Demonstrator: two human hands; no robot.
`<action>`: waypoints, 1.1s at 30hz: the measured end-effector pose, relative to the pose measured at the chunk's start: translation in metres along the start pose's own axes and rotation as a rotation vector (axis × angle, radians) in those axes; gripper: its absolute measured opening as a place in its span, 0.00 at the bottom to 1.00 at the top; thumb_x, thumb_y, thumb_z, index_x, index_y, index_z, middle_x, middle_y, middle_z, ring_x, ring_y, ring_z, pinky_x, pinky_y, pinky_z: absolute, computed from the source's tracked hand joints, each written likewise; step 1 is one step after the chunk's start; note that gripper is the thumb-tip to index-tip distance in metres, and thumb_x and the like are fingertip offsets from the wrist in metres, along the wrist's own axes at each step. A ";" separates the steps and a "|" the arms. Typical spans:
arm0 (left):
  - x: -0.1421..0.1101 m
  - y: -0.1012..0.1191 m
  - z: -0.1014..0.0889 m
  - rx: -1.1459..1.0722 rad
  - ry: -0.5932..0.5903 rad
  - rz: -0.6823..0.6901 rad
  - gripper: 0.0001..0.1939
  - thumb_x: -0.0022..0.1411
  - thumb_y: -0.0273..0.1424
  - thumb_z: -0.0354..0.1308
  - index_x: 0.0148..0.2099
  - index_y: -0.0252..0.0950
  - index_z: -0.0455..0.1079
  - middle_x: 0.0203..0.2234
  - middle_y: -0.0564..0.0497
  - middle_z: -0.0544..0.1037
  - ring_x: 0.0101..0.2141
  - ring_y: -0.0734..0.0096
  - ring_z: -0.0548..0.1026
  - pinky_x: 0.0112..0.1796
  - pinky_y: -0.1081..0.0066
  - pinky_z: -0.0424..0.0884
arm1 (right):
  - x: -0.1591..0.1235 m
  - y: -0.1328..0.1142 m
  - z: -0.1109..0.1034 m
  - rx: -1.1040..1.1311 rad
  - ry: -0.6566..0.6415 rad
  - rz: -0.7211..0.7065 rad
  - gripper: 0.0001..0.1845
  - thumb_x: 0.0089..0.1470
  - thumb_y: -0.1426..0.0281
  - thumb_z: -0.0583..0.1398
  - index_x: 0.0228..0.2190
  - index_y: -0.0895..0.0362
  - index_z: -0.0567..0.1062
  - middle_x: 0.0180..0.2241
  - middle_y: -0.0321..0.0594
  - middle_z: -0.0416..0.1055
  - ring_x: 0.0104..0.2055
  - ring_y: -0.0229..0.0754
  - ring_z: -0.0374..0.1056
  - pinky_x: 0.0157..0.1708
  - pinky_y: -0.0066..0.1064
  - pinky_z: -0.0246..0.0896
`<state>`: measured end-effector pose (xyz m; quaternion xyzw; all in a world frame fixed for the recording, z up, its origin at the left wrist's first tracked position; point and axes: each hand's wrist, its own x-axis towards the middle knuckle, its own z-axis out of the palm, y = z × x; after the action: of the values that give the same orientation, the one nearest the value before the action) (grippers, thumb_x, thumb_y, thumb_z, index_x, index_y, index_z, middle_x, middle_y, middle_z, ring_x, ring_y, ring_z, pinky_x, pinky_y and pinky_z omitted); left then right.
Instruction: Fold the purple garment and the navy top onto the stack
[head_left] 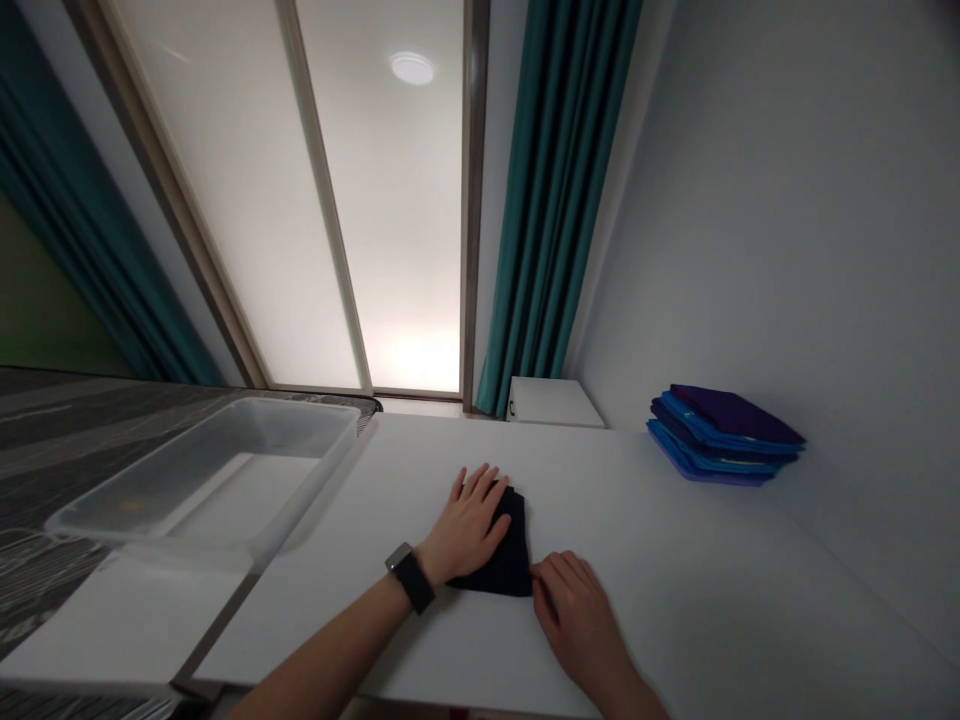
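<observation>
A folded piece of black cloth [511, 560] lies flat on the white table [615, 510]. My left hand [469, 525] rests on top of it with the fingers spread, covering its left part; a dark watch is on that wrist. At the cloth's lower right corner, my right hand [574, 610] has its fingers curled together, and the fingertips pinch or touch the edge. The exact grip of the right fingertips is partly hidden.
A stack of folded blue and purple cloths [720, 440] sits at the table's right, by the wall. On the left stands a translucent plastic bin [300, 480]. Beyond the table's far edge is a small white cabinet [555, 402], near teal curtains [562, 200].
</observation>
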<state>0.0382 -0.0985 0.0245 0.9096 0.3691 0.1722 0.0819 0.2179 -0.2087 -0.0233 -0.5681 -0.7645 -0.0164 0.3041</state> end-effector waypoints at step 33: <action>-0.011 -0.043 0.029 -0.259 0.139 -0.291 0.29 0.71 0.38 0.38 0.69 0.30 0.48 0.66 0.38 0.53 0.66 0.59 0.50 0.63 0.55 0.49 | 0.065 0.002 0.038 0.286 -0.023 0.393 0.21 0.61 0.73 0.42 0.52 0.60 0.64 0.48 0.51 0.73 0.49 0.46 0.70 0.48 0.38 0.61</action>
<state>0.0138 -0.0758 -0.0176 0.8144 0.4763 0.2669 0.1965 0.1920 -0.1383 -0.0238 -0.6572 -0.6374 0.1578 0.3700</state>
